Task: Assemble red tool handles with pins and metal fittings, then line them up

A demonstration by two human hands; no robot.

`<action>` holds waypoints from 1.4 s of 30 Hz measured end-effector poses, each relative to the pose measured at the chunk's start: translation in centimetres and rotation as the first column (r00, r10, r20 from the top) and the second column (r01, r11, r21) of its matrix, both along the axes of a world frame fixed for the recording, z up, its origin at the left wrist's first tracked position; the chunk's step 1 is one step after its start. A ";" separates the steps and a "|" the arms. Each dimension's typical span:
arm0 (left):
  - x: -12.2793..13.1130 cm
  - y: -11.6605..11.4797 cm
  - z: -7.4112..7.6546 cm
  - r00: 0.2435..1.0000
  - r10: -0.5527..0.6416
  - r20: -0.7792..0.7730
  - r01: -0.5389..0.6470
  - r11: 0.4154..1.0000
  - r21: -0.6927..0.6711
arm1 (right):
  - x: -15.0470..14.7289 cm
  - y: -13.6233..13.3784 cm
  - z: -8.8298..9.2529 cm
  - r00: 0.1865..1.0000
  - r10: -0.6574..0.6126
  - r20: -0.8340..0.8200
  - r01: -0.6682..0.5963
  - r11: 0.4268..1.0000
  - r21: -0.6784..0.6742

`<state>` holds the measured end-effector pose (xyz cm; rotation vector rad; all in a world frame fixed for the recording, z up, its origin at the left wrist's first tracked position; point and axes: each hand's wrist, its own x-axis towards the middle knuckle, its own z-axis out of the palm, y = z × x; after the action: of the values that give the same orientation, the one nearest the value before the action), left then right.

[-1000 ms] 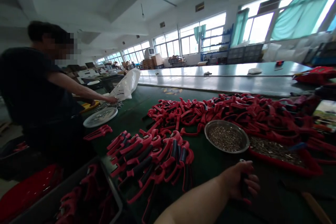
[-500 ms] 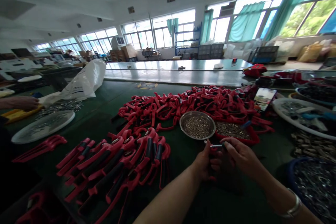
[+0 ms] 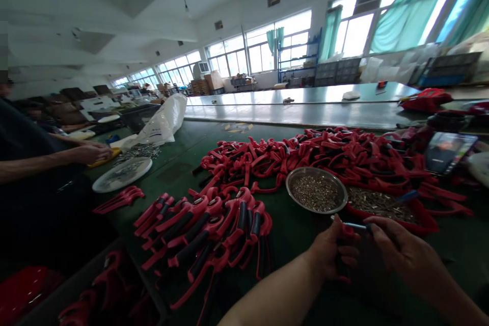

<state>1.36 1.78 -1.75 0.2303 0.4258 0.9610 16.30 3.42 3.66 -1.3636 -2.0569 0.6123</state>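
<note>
My left hand (image 3: 336, 252) is closed around a red-and-black plastic handle (image 3: 347, 233), mostly hidden by the fingers. Pinched in my right hand (image 3: 401, 249) is a thin screwdriver-like tool with a bright metal shaft (image 3: 355, 225); its shaft points left and meets the handle at my left thumb. Just beyond both hands stand a round metal bowl (image 3: 344, 191) of small metal pins and a red tray (image 3: 428, 221) of longer pins. Left of my forearm lies a layered stack of red handles with black grips (image 3: 204, 234).
A large heap of red handles (image 3: 263, 155) spreads behind the bowl. A lit phone (image 3: 445, 153) leans at the right. On the left, a co-worker's hands (image 3: 93, 153) are near a white plate (image 3: 145, 165) of metal parts. A dark crate (image 3: 156, 298) holds red parts below.
The view has swung left, so everything sits further right and more of the co-worker and the crate shows. Both my hands keep their grips, the tool still against the handle.
</note>
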 end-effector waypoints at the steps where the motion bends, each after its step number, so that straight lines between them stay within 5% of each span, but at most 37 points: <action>1: 0.0 0.0 0.0 1.000 0.005 -0.007 -0.005 1.000 0.003 | 0.1 0.1 -0.1 1.000 -0.011 0.020 0.010 0.999 0.040; 14: 0.5 -0.2 -0.2 0.998 0.054 0.010 -0.055 0.997 0.059 | -0.2 -0.1 -0.7 0.989 -0.040 0.142 -0.009 0.945 0.328; 22: 0.8 -0.1 -0.5 0.998 0.056 -0.017 -0.053 0.992 0.116 | -0.6 0.2 -1.9 0.977 0.027 0.210 -0.105 0.923 0.369; 26: 0.9 -0.1 -0.8 0.997 0.079 -0.017 -0.077 0.991 0.108 | -0.7 -0.4 -1.5 0.962 -0.038 0.269 -0.084 0.900 0.427; 34: 0.8 -0.4 -1.1 0.999 -0.034 0.005 0.033 0.996 0.086 | -0.8 -3.5 -1.1 0.932 0.014 0.361 -0.239 0.774 0.587; 39: 1.0 -1.0 -0.9 0.995 0.100 0.018 -0.101 0.985 0.138 | -1.2 -5.2 -0.9 0.912 0.045 0.407 -0.333 0.661 0.673; 42: 1.0 -1.3 -0.7 0.991 0.134 0.020 -0.136 0.972 0.190 | -1.7 -6.4 -0.2 0.901 0.040 0.433 -0.345 0.670 0.657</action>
<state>2.41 0.53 -2.40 0.3751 0.3455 1.1379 14.56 -2.97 3.45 -0.8102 -2.3841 -0.4421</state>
